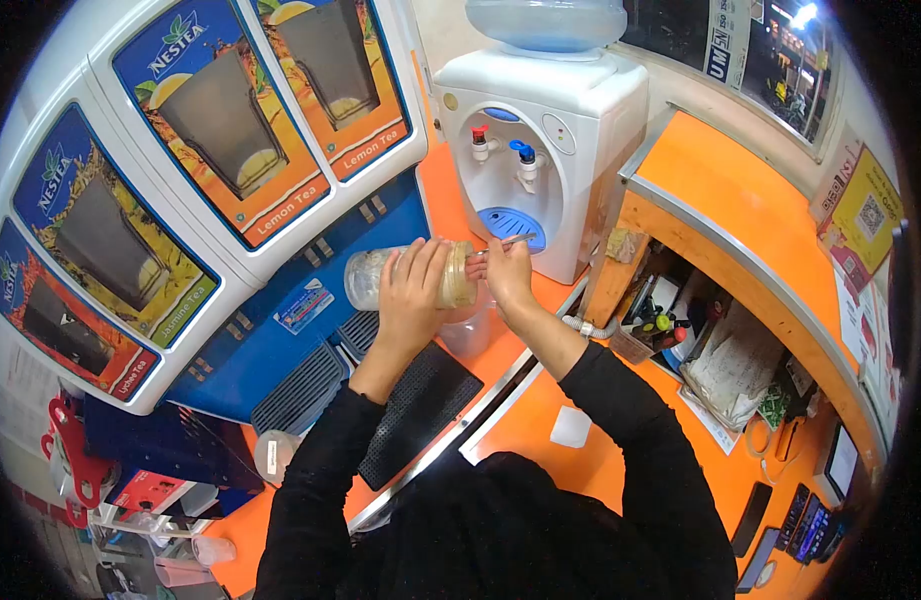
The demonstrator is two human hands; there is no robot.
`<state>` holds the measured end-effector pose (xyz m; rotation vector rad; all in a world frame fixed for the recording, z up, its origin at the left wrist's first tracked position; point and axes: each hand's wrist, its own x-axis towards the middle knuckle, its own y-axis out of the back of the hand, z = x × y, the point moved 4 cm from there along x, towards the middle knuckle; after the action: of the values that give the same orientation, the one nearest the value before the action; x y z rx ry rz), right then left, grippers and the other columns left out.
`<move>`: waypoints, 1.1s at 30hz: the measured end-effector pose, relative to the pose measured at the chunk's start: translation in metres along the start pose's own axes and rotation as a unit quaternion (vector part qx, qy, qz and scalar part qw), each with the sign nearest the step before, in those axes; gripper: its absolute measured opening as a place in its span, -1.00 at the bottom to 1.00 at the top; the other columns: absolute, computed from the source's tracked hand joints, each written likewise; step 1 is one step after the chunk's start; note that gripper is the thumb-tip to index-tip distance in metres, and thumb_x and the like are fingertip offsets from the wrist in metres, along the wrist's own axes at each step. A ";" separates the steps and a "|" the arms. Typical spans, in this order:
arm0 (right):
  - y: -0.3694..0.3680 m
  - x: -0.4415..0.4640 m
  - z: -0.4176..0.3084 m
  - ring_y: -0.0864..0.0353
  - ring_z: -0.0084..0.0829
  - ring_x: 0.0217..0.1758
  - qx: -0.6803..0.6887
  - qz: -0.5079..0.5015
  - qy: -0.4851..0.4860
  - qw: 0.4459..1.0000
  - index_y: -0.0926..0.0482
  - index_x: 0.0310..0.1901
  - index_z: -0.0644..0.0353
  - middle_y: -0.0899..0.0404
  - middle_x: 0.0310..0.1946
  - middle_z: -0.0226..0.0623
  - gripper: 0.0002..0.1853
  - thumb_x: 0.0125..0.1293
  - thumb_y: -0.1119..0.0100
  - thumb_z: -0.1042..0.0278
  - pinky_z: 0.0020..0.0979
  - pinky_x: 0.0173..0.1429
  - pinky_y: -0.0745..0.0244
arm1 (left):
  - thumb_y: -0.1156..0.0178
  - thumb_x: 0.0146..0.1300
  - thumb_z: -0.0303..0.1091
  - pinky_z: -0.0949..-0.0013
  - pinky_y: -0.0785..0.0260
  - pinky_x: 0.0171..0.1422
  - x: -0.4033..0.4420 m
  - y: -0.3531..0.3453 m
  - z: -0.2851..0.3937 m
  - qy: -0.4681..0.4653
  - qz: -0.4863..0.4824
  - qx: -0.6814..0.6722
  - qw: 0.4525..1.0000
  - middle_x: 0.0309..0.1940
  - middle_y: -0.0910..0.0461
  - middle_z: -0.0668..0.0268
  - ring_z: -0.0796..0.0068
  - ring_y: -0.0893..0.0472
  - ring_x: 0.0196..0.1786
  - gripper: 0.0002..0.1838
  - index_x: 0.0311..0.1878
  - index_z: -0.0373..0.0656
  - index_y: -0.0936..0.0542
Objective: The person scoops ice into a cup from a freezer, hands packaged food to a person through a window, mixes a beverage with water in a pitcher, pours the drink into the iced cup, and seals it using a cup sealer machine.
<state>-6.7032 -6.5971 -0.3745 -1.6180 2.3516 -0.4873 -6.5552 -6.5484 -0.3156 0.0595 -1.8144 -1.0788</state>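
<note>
Past black sleeves (632, 415), jar (364, 280) is clasped in left hand (412, 285), utensil (520, 239) pinched in right hand (508, 275), apparently for scooping; steady tilt seems required.

Orange and blue surround a white dispenser (577, 180)

Its taps are red (479, 134) and blue (521, 149), its drip tray (504, 221) blue. In front of it, the jar (365, 280) is clear with a yellowish neck, the utensil (520, 239) silvery, the sleeves (640, 410) black, the mat (420, 410) black and dotted, the counter (540, 430) orange. Left of it, the machine (210, 275) is white and blue with multicoloured panels (220, 110). Right of it, the shelf (720, 185) is orange with silver edging.
</note>
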 end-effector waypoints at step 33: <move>0.037 -0.077 -0.085 -0.46 -0.33 -0.28 -0.155 -0.119 0.379 0.904 -0.33 -0.17 0.19 -0.42 -0.37 -0.28 -0.77 0.32 -0.10 0.25 -0.24 -0.23 -0.35 | -0.42 -0.18 -0.27 0.07 -0.30 0.19 -0.014 0.014 -0.027 0.048 0.095 -0.067 0.992 0.05 -0.53 0.06 0.02 -0.51 0.08 -0.28 0.15 -0.25 -0.45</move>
<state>-6.7397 -6.5015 -0.3111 -2.1749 2.8937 -0.9877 -6.5219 -6.5502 -0.3128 -0.1374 -1.6233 -1.0411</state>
